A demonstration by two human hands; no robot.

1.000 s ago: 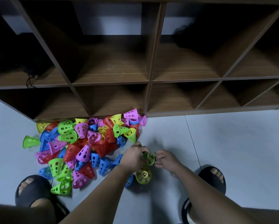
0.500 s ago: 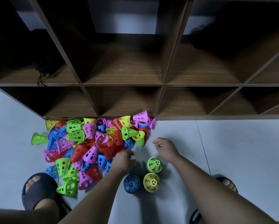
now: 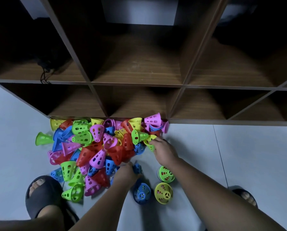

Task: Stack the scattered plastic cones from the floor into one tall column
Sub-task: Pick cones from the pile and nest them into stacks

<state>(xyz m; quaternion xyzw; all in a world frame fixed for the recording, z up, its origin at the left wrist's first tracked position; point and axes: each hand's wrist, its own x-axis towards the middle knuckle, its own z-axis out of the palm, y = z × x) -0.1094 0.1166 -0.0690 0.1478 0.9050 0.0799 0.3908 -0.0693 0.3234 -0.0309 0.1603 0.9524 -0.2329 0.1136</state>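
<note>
With the right hand (image 3: 164, 151) fingers curled on the yellow-green cone (image 3: 149, 142) and the left hand (image 3: 125, 174) grip too blurred to tell, lift it clear of the pile, then seat it squarely on the upright green cone (image 3: 166, 174).

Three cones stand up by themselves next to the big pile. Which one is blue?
The blue cone is the leftmost, right by the left hand. Beside it stands the yellow cone; the green cone is nearer the shelf.
</note>
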